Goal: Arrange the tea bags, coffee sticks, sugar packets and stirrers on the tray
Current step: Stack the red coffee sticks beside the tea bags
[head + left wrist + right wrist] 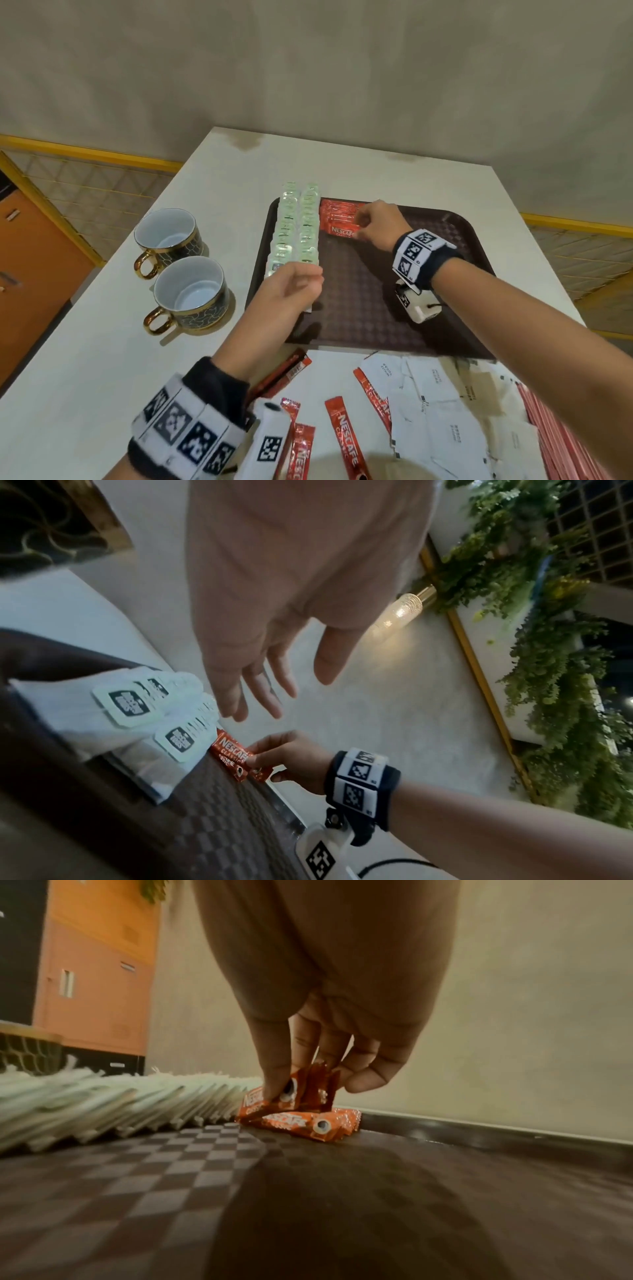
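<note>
A dark brown checkered tray (373, 308) lies on the white table. Two rows of pale green tea bags (296, 226) run along its left side. Red coffee sticks (337, 219) lie beside them at the tray's far end. My right hand (371, 222) pinches the near ends of some coffee sticks (301, 1093) and holds them tilted over others lying flat (308, 1123). My left hand (291, 291) hovers over the near end of the tea bags (137, 702), fingers relaxed and holding nothing. More coffee sticks (342, 435), white sugar packets (438, 404) and pink stirrers (561, 442) lie on the table in front of the tray.
Two dark cups with gold handles (168, 236) (190, 294) stand on the table left of the tray. An orange cabinet (30, 274) is at the far left. The table's (85, 359) left and far edges are close.
</note>
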`<state>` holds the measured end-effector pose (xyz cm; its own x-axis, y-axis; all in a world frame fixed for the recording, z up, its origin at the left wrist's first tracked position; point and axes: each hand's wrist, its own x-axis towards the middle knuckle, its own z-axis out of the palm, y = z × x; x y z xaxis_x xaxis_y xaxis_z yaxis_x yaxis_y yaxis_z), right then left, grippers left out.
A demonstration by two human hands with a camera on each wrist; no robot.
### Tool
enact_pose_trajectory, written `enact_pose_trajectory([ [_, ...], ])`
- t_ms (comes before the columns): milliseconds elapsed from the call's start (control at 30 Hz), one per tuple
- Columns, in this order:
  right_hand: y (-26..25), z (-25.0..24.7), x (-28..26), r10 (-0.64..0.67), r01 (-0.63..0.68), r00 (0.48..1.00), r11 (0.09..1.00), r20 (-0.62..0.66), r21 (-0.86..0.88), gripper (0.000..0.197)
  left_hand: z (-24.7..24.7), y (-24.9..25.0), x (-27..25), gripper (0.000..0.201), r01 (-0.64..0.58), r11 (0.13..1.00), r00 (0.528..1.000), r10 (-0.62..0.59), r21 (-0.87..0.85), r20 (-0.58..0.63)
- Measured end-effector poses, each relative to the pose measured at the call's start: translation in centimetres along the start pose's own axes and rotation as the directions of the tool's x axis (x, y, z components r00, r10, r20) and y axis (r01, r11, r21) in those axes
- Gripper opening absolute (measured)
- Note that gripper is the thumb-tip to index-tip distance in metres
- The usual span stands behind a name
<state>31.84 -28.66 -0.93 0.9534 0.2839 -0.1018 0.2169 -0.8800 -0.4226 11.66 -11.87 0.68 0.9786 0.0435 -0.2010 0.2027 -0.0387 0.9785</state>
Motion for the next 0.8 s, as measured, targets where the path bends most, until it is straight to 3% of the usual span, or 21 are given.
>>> enact_pose_trajectory([
  [200, 0.4, 1.1, 1.8, -0.107, 0.111, 0.994, 0.987, 0.035, -0.115, 0.023, -1.0, 0.0, -0.1, 0.015, 0.016, 0.998, 1.000, -0.017, 0.053, 0.012],
  [800, 0.6, 1.1, 2.3, -0.250, 0.257, 0.966, 0.932, 0.059, -0.256, 0.030, -1.2, 0.1, -0.1, 0.019, -0.018, 0.997, 1.000, 0.020, 0.075, -0.022],
])
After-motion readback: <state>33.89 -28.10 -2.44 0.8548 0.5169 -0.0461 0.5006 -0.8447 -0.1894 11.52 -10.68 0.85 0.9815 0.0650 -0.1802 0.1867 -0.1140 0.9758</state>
